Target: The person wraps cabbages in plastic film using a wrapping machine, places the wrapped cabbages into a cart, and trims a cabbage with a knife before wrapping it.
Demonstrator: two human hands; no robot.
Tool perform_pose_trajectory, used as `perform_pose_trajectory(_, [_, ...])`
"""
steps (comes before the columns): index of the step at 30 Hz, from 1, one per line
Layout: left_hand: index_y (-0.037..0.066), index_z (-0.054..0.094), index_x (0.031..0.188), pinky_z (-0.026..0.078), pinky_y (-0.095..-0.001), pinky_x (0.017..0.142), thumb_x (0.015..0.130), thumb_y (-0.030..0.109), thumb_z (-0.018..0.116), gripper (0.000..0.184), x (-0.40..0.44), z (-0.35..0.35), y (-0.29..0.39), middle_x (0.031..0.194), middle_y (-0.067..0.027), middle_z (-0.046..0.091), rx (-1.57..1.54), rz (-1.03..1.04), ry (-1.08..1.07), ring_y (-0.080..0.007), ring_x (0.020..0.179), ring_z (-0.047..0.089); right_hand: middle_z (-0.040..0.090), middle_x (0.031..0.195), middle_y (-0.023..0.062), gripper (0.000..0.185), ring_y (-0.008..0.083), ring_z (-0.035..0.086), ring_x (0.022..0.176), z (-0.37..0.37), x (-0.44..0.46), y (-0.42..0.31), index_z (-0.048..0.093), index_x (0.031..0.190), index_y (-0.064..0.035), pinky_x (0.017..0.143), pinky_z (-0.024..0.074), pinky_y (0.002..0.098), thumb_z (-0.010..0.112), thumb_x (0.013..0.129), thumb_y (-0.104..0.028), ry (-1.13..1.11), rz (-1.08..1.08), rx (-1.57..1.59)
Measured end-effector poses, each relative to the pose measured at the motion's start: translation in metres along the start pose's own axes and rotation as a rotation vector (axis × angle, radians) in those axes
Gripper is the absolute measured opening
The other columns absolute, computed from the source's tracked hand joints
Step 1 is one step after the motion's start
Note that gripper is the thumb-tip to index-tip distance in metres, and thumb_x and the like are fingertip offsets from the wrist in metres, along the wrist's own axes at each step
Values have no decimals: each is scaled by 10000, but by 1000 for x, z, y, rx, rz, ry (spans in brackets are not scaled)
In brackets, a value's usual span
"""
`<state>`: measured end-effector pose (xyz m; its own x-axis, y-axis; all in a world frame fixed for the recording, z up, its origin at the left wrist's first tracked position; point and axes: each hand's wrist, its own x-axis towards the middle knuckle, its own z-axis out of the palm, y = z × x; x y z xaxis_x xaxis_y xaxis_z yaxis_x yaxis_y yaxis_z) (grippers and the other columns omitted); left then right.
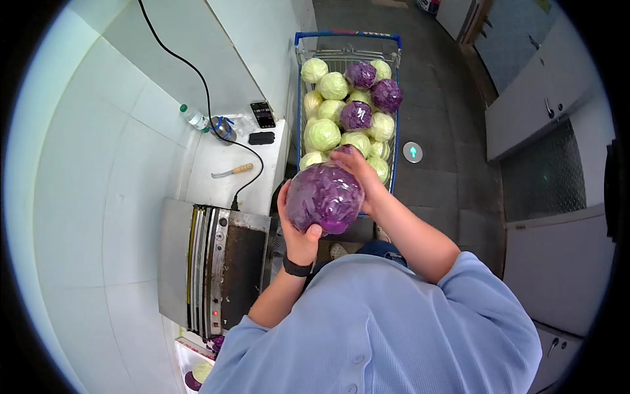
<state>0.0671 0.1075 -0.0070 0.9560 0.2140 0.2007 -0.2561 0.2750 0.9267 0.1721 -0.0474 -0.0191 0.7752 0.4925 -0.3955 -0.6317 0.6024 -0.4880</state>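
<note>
You stand at a white counter (205,190) along the tiled wall (82,197) on your left, with a dark grey floor (440,111) ahead and white doors (538,98) on your right. Toward the counter's far end sit a bottle (195,119), a metal jar (224,130), a phone (263,114) and a small black case (261,138). A wooden-handled knife (234,171) lies nearer you, beside the black cable (205,85). A metal machine (176,262) with a lit red light adjoins the counter's near end.

Your wrapped purple cabbage (325,198) is up off any surface, in front of your body, between both palms. Your left hand (296,230), half open and curved, cups its left side, thumb on the near side. Your right hand (359,176), spread wide, holds its far right side.

Just beyond is the wire cart (397,51), piled with green cabbages (324,134) and several purple ones (386,96). Its left edge runs close to the white partition (272,49); past its right edge, floor stretches toward the doors, with a round arrow marker (413,152) beside the cart.
</note>
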Motion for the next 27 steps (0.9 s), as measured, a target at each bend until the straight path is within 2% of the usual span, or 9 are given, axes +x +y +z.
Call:
perform_pose_trajectory(1, [24,213,1549,392,-421,1128,653,557,907,1252,-2,-5,-5,1483,-171,395,-65,-33,49,-289,1358,456,500,1485,196,777,294,540,1326,-2,-8,3,465,1476,-39,1128,422,470,362,1020,-660,182,12,-15])
perform_pose_trajectory(4, [36,209,1553,402,-426,1124,687,535,894,1213,-1,-28,-2,1481,-168,396,68,-51,-99,-284,1352,460,546,1449,157,679,269,548,1312,6,-50,7,518,1432,-80,1116,428,459,414,1028,-616,-28,270,39])
perform_pose_trajectory(6, [56,201,1565,387,-437,1140,730,580,849,1180,-7,-33,3,1485,-166,392,147,-82,-235,-279,1368,441,587,1404,126,633,249,563,1291,7,-52,26,541,1407,-96,1107,435,449,455,1024,-592,14,197,-18])
perform_pose_trajectory(11, [54,217,1568,363,-434,1160,788,620,780,1117,-8,-26,-3,1518,-151,381,-183,-152,-38,-278,1391,426,663,1266,82,508,192,621,1188,11,-39,40,565,1372,-94,1052,479,389,524,1038,-475,16,41,-127])
perform_pose_trajectory(19, [21,319,1519,389,-411,1144,815,559,772,996,17,-31,-29,1475,-146,445,-240,-298,-50,-266,1358,468,583,1386,120,530,220,580,1261,-5,-5,12,480,1468,-52,1085,471,404,431,1082,-411,-52,8,-337])
perform_pose_trajectory(23, [21,351,1498,428,-403,1110,810,528,787,959,31,-29,-36,1423,-151,486,-214,-338,52,-264,1308,512,552,1410,122,588,209,516,1311,-12,17,3,435,1509,-55,1136,386,363,428,1081,-458,-15,-163,-634])
perform_pose_trajectory(24, [21,354,1495,436,-401,1103,813,522,786,950,33,-28,-42,1416,-153,490,-180,-333,80,-264,1298,520,501,1454,124,684,217,473,1344,-14,19,5,372,1544,-59,1164,338,358,528,1036,-490,-54,-168,-622])
perform_pose_trajectory(25, [21,357,1492,443,-399,1096,815,517,784,941,35,-27,-48,1410,-154,494,-147,-331,111,-264,1288,528,460,1483,125,853,226,459,1359,-19,21,-1,328,1560,-61,1169,340,374,753,905,-406,-216,-135,-798])
perform_pose_trajectory(27, [23,365,1485,447,-392,1091,860,473,750,860,44,-25,-54,1411,-151,495,-155,-326,112,-264,1286,527,472,1471,125,1014,227,454,1362,-23,29,-14,332,1553,-63,1166,350,382,901,736,-259,-324,-135,-892])
